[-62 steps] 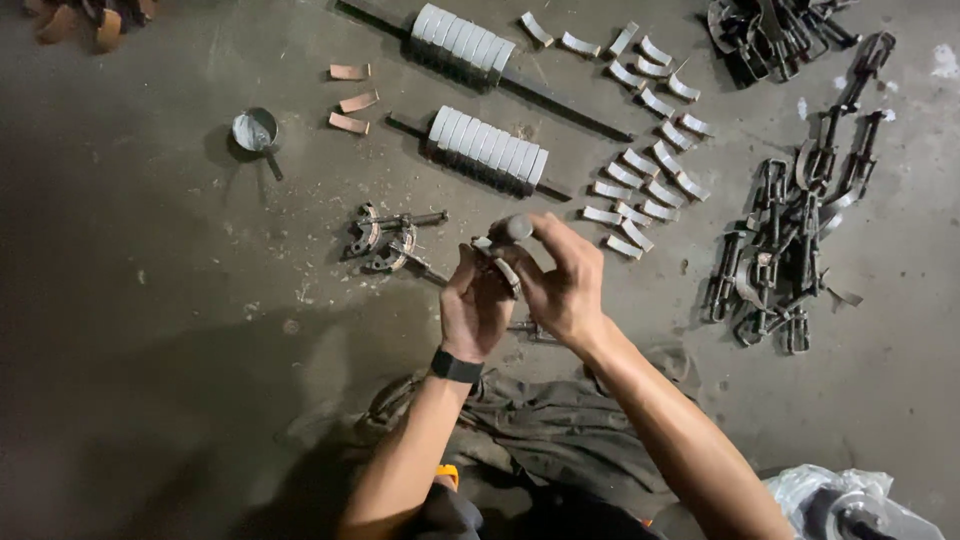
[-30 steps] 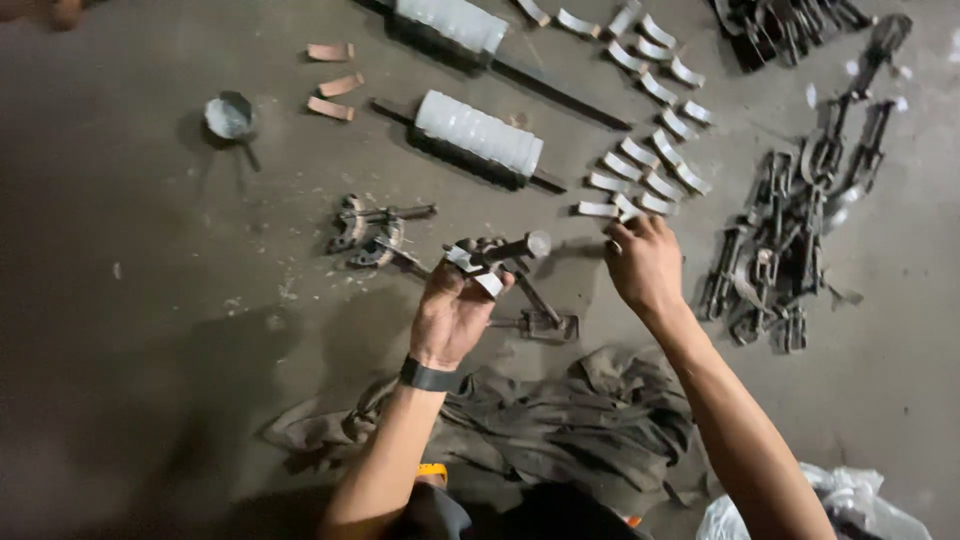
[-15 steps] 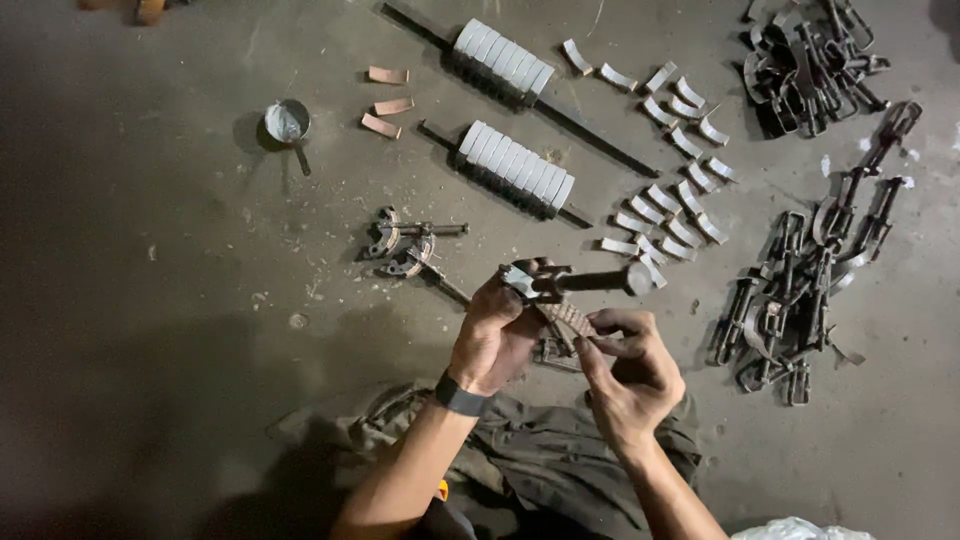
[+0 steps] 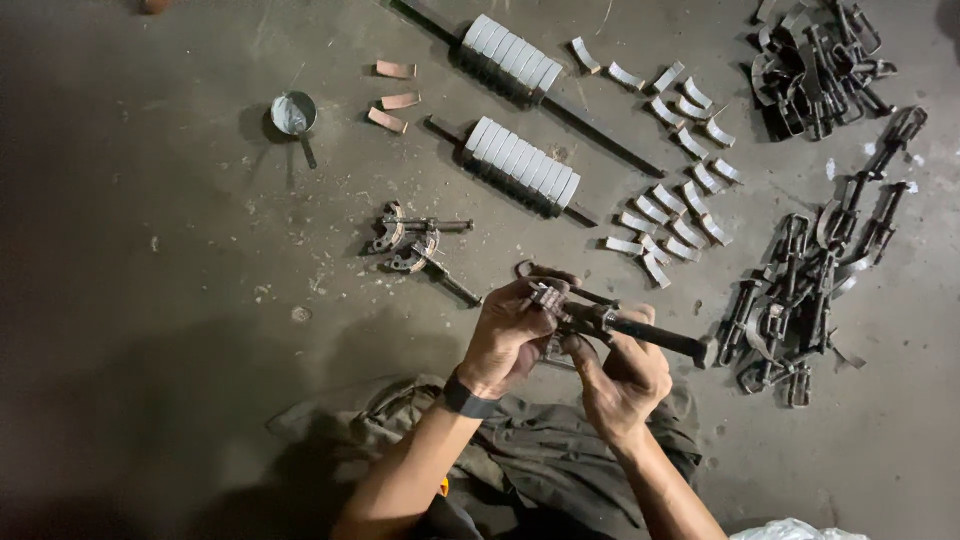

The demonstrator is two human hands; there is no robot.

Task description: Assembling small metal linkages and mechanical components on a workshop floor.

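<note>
The left hand [image 4: 510,335] clamps a small metal clamp assembly [image 4: 548,298]; the right hand [image 4: 622,372], just beside, closes around a dark bolt-like rod [image 4: 650,336]. The fitting step seems to be in hand. The rod probably needs lining up squarely with the assembly.

Two rods strung with pale blocks [image 4: 522,165] lie on the floor. Three small copper-coloured strips [image 4: 390,97] sit beside one small metal cup [image 4: 293,113]. About eighteen loose curved pale pieces [image 4: 668,205] lie scattered. Two hands, left hand [image 4: 510,335] and right hand [image 4: 622,375].
</note>
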